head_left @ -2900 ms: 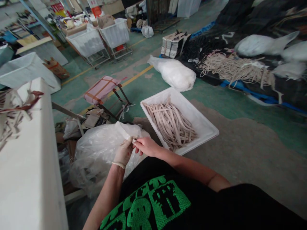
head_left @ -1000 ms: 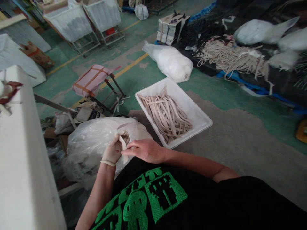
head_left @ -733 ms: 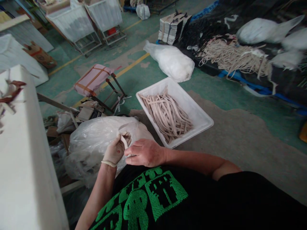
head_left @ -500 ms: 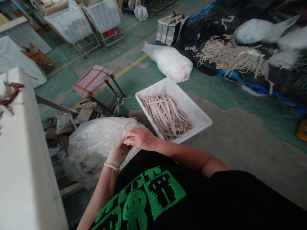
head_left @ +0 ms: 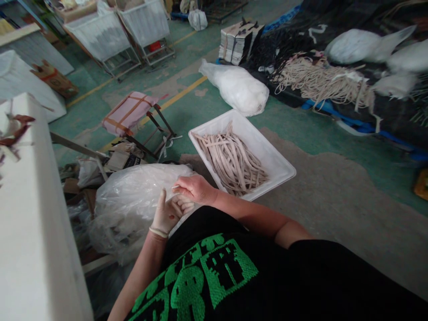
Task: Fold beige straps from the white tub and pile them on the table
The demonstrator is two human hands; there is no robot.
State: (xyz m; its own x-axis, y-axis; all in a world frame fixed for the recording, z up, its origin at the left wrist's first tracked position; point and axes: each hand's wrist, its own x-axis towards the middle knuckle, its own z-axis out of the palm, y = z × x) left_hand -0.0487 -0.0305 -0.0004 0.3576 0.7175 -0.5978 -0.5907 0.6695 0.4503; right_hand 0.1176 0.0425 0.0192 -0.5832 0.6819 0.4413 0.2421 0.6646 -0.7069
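Note:
My left hand [head_left: 169,211], in a pale glove with a small hole at the palm, is open, palm up, thumb raised apart from the curled fingers. Just above its fingers is my bare right hand [head_left: 195,189], its thumb and forefinger pinched together; a tiny pale bit shows at the tips, too small to name. Both hands are in front of a large clear plastic bag [head_left: 133,187]. To their upper right, a white tub [head_left: 277,167] holds a heap of flat beige strips [head_left: 234,162].
A stool [head_left: 130,111] with a pink cover stands beyond the bag. A white surface [head_left: 36,214] runs along the left edge. Past the tub lies a stuffed white bag [head_left: 239,87]. Beige cords [head_left: 321,80] lie at the upper right.
My left hand's fingers have opened and its thumb has come away from my right hand. My right hand has shifted slightly left and stays pinched.

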